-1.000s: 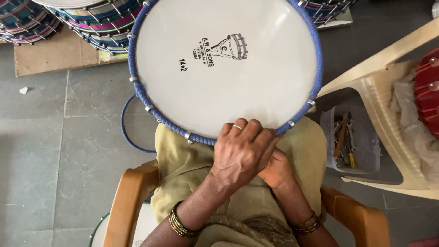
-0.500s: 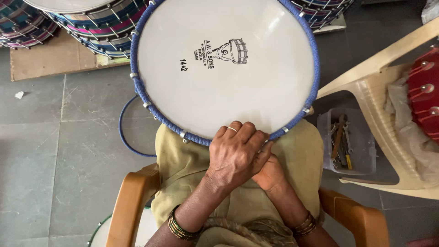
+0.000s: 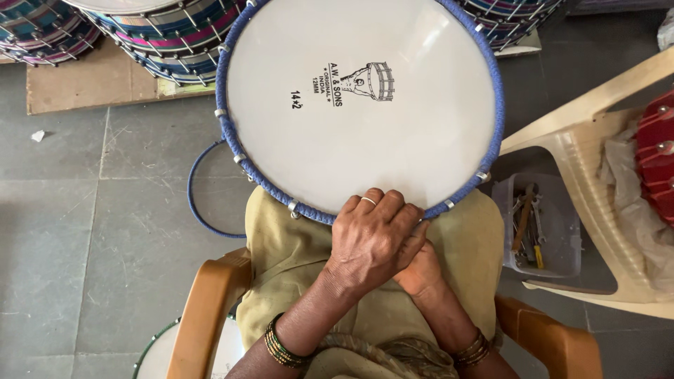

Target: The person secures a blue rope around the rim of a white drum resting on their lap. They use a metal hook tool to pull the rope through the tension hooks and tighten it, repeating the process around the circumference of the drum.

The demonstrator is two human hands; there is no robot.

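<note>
A large round drum (image 3: 365, 98) with a white skin and a blue braided rim rests on my lap, its face turned up. My left hand (image 3: 368, 238), with a ring on one finger, lies flat over the drum's near rim. My right hand (image 3: 420, 270) sits under and beside the left one, pressed against the same stretch of rim; its fingers are mostly hidden, so what it grips cannot be told. Bangles circle both wrists. Small metal hooks stud the rim.
Stacked striped drums (image 3: 161, 35) stand at the back on cardboard (image 3: 91, 81). A cream plastic chair (image 3: 590, 189) holds red drums (image 3: 656, 161) at right, with a clear tool box (image 3: 537, 224) beneath. A blue ring (image 3: 200, 203) lies on the grey floor. I sit on an orange chair (image 3: 203, 309).
The hands stay on the near rim; the right hand has shifted slightly under the left. The drum has barely moved.
</note>
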